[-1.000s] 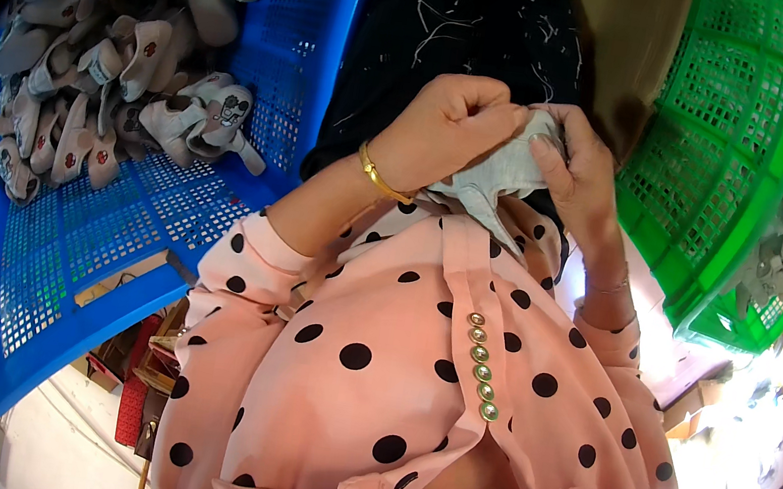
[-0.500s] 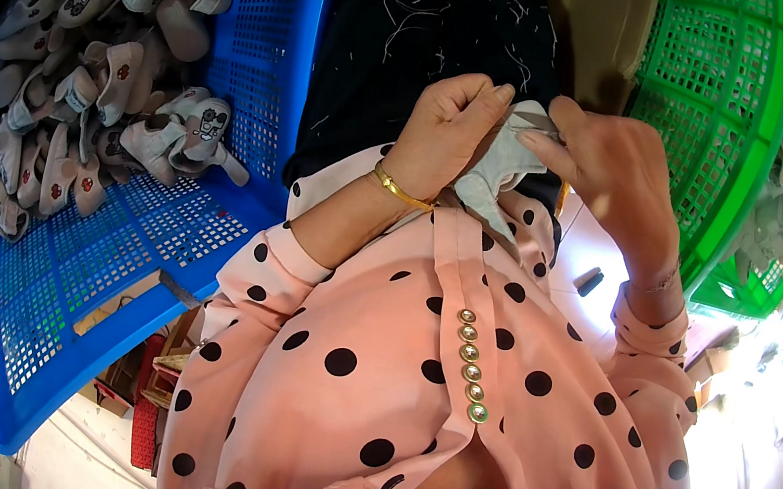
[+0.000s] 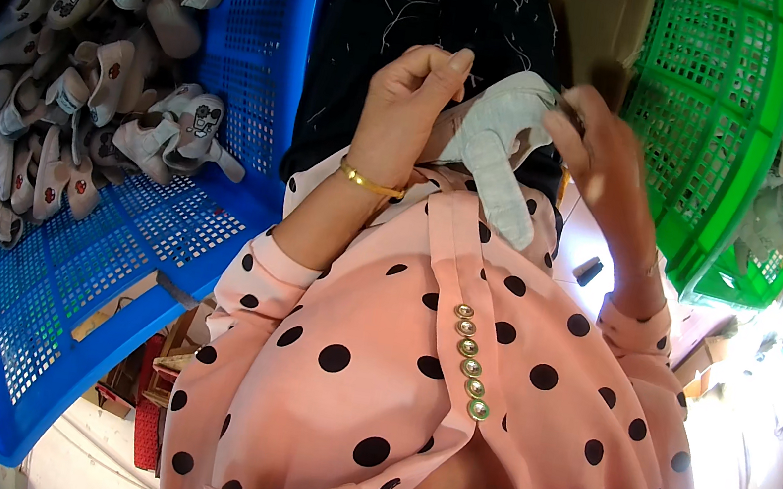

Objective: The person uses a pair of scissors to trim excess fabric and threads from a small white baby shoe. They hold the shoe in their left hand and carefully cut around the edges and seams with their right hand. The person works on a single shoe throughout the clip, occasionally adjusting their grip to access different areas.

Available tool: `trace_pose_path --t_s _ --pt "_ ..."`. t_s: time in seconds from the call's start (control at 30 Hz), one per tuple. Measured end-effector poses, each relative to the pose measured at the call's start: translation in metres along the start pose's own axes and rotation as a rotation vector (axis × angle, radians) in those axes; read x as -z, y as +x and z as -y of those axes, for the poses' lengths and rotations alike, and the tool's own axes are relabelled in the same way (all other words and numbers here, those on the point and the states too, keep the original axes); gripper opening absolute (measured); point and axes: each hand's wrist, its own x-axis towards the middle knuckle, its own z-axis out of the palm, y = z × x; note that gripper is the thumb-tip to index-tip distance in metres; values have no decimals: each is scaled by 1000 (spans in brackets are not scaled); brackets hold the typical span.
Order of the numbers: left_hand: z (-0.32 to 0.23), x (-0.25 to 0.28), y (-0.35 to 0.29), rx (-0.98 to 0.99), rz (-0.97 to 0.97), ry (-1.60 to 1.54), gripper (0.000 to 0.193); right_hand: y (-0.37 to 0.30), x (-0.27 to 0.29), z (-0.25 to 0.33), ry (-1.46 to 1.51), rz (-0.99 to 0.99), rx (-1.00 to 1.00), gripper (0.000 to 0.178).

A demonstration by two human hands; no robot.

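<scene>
1. Left hand (image 3: 404, 101), seen in the head view, is half closed, its fingers curled and its thumb laid forward along them. Whether it pinches anything, such as a thread or an edge of cloth, I cannot tell.
2. Right hand (image 3: 609, 155) is partly curled and blurred, its fingertips at the right edge of the pale grey fabric piece (image 3: 493, 129); how firmly it grips, if at all, I cannot tell.
3. That piece is between the two hands, above the lap, curved at its top, with one strip hanging down in front of the blouse (image 3: 311, 388).
4. Around the left wrist sits a gold bracelet (image 3: 370, 183). The blouse is pink with black dots and a row of shiny buttons (image 3: 469, 367).
5. Pale loose threads lie on the dark trousers (image 3: 433, 20).
6. On the left, a blue basket (image 3: 100, 254) holds a heap of grey shoe-like pieces (image 3: 109, 85), some bearing small pictures.
7. On the right stands a green basket (image 3: 712, 170), with more grey pieces beyond its near wall.
</scene>
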Motion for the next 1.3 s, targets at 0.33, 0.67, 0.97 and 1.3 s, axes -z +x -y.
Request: trace_pose_path --t_s 0.33,0.67,0.97,1.3 --pt "-23 14 -12 -483 249 921 39 -32 -17 14 661 331 -322 56" --pt "-35 18 -10 -569 457 887 36 -30 -2 32 516 302 -257 31" --pt "-79 9 5 -723 521 998 24 7 36 40 372 86 63 13" --pt "-54 7 -39 207 129 479 15 31 2 23 621 220 -192 35"
